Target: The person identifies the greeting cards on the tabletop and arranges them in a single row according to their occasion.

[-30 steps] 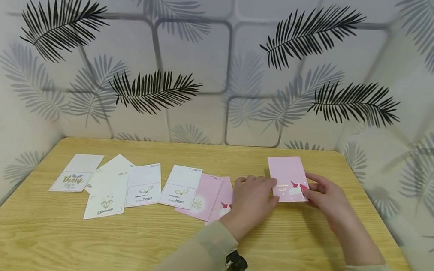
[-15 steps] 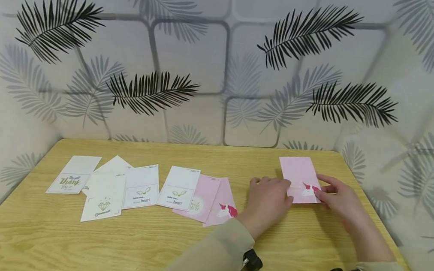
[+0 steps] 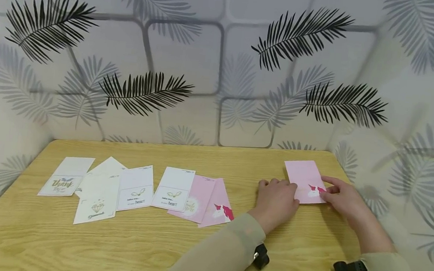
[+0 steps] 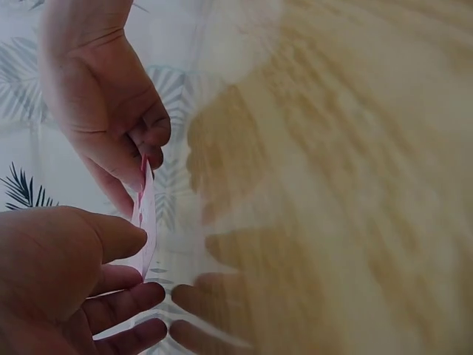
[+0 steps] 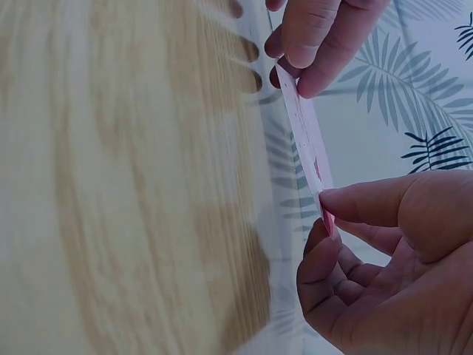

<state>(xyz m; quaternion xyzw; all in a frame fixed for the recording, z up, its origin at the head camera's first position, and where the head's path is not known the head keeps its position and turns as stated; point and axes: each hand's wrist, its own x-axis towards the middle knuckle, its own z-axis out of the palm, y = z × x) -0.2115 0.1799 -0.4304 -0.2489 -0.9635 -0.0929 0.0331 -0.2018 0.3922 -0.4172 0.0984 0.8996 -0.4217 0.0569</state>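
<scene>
Between the left hand and right hand, each pinching it, tilts a pink card.

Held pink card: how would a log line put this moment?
left hand: pinches pink card | right hand: pinches same card | other cards: on table

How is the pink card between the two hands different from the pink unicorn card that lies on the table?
The held card is pinched by the left hand and right hand above the table; the lying card rests on it. The held card is apart from all others, while the lying card overlaps with a neighbouring pink card. Both are pink, with a white, red-maned unicorn in the lower part.
</scene>
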